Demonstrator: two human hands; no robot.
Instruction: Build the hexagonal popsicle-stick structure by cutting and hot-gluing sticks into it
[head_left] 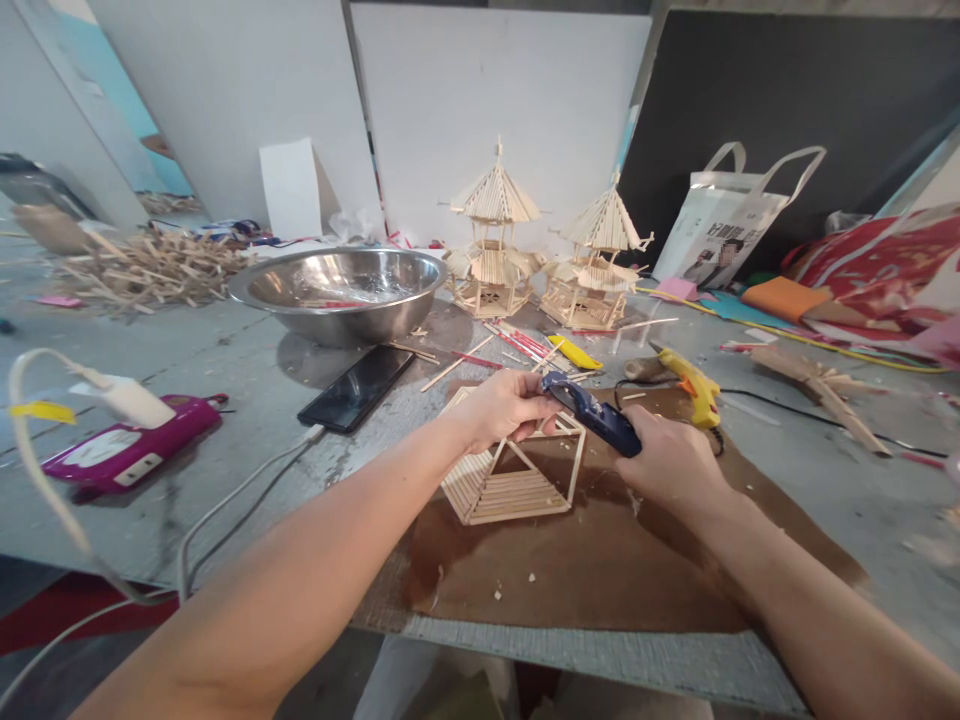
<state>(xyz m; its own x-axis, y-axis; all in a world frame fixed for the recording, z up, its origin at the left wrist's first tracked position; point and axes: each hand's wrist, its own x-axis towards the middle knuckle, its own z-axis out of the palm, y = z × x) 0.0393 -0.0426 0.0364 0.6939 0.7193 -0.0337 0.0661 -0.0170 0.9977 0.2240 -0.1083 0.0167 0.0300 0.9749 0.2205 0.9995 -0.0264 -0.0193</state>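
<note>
My right hand (pixel 670 458) is wrapped round the handle of a dark blue cutting tool (pixel 600 415), whose head points left. At the tool's head, the fingers of my left hand (pixel 510 408) are pinched together; what they hold, if anything, is too small to tell. Below my hands, a hexagonal frame of thin wooden sticks (pixel 517 497) lies on a brown board (pixel 577 590). Some of its triangular sections are filled with parallel sticks, and others are open. My left hand hides part of its far side.
Two stick pagodas (pixel 499 215) (pixel 600 250) stand behind, beside a steel bowl (pixel 345 315). A phone (pixel 356 388) and purple power strip (pixel 142 445) lie left. A yellow glue gun (pixel 699 388), loose sticks (pixel 521 345) and white bag (pixel 716 225) are beyond or right. Cables cross the table.
</note>
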